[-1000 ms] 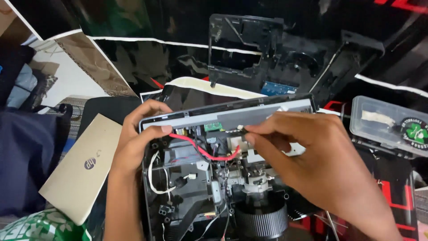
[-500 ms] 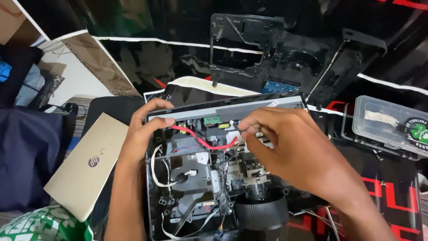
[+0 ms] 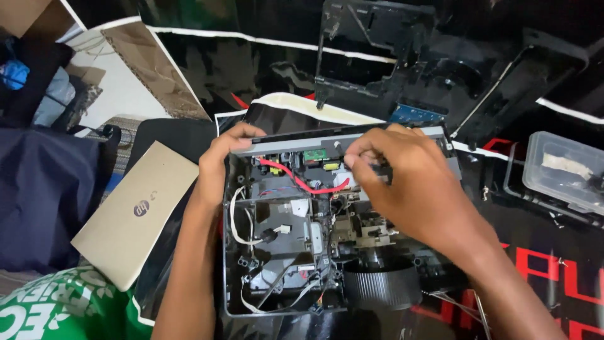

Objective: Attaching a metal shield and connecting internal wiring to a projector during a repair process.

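Observation:
An opened projector chassis (image 3: 283, 252) lies in front of me with its boards, white wires and a red wire (image 3: 296, 179) exposed. Its ribbed black lens ring (image 3: 380, 286) sits at the lower right. My left hand (image 3: 220, 157) grips the chassis's upper left corner at the grey back panel (image 3: 277, 146). My right hand (image 3: 402, 176) reaches in from the right, with fingertips pinched on a small part near the red wire's right end, just under the back panel. What the fingers pinch is too small to tell.
A black plastic housing cover (image 3: 428, 63) lies beyond the chassis. A closed gold laptop (image 3: 135, 211) rests to the left, a clear plastic box (image 3: 563, 170) at the right. Dark cloth (image 3: 38, 195) and a green bag (image 3: 63, 315) lie at the lower left.
My right hand has moved a little left and up along the back panel. The view has shifted slightly; my left hand keeps its hold on the corner.

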